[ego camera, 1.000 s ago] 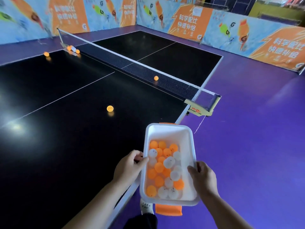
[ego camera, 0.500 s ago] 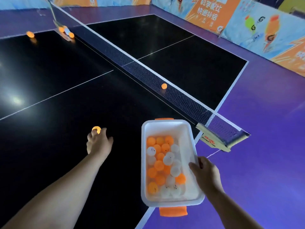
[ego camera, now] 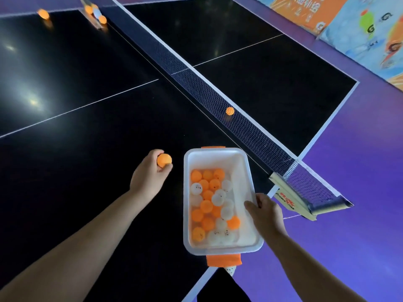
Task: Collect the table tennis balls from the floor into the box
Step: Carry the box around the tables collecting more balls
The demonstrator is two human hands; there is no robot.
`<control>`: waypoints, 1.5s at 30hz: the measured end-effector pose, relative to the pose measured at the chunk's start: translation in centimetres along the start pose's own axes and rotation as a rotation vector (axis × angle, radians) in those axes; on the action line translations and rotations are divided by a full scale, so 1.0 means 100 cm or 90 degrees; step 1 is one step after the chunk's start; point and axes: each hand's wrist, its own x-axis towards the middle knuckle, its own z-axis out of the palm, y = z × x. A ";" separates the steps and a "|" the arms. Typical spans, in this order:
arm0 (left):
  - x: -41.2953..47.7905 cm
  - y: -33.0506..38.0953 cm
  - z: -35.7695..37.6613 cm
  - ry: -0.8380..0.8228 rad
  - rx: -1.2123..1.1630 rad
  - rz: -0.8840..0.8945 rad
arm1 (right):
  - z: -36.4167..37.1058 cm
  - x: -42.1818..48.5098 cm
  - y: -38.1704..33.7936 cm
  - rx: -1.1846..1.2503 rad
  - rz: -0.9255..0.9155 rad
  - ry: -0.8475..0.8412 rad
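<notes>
One orange ball (ego camera: pixel 164 160) was up off the table (ego camera: pixel 87 149), pinched between the thumb and curled fingertips of the left hand (ego camera: pixel 150 175). It sat just at nine o'clock of the box (ego camera: pixel 186 203), near the far end and not yet over the rim. Half a second before, that hand was reaching down onto the same ball on the black top. A second before, it rested at the box's left edge while the ball lay loose at about eleven o'clock.

I judged the pick finished, leaving only a short carry toward three o'clock and a release over the heap of orange and white balls (ego camera: pixel 207 205).

The right hand (ego camera: pixel 265 211) gripped the box's right rim at about four o'clock, thumb hooked over the edge as in both earlier frames. Its fingers below were hidden. Whether the box rested on the table could not be told.

Another ball (ego camera: pixel 229 110) lay against the net (ego camera: pixel 196 83) at twelve o'clock, unmoved. Several more (ego camera: pixel 96 14) waited far off at eleven o'clock by the far net post.
</notes>
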 end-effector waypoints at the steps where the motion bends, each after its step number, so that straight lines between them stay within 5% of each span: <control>1: -0.007 0.015 0.000 0.013 -0.046 0.025 | 0.002 0.008 -0.004 0.003 -0.007 -0.005; 8: -0.021 0.060 0.018 0.062 -0.084 0.055 | 0.017 0.070 -0.032 0.040 -0.098 -0.082; 11: -0.004 0.068 0.028 0.085 0.069 0.001 | 0.020 0.106 -0.041 0.051 -0.149 -0.149; 14: 0.008 0.075 0.035 0.119 0.151 -0.172 | 0.018 0.143 -0.049 0.056 -0.187 -0.215; 18: 0.019 0.089 0.050 0.140 0.063 -0.329 | 0.011 0.183 -0.058 0.046 -0.237 -0.244; 26: 0.058 0.122 0.068 0.281 -0.037 -0.360 | -0.015 0.239 -0.101 0.002 -0.331 -0.324; 30: 0.076 0.132 0.068 0.333 -0.120 -0.363 | -0.032 0.277 -0.122 0.017 -0.434 -0.201; 34: 0.090 0.135 0.071 0.341 -0.169 -0.373 | -0.038 0.343 -0.132 0.073 -0.400 -0.110; 37: 0.098 0.136 0.074 0.337 -0.177 -0.383 | -0.022 0.397 -0.128 -0.010 -0.329 -0.127; 45: 0.111 0.125 0.073 0.325 -0.151 -0.401 | 0.026 0.456 -0.115 -0.391 -0.356 -0.252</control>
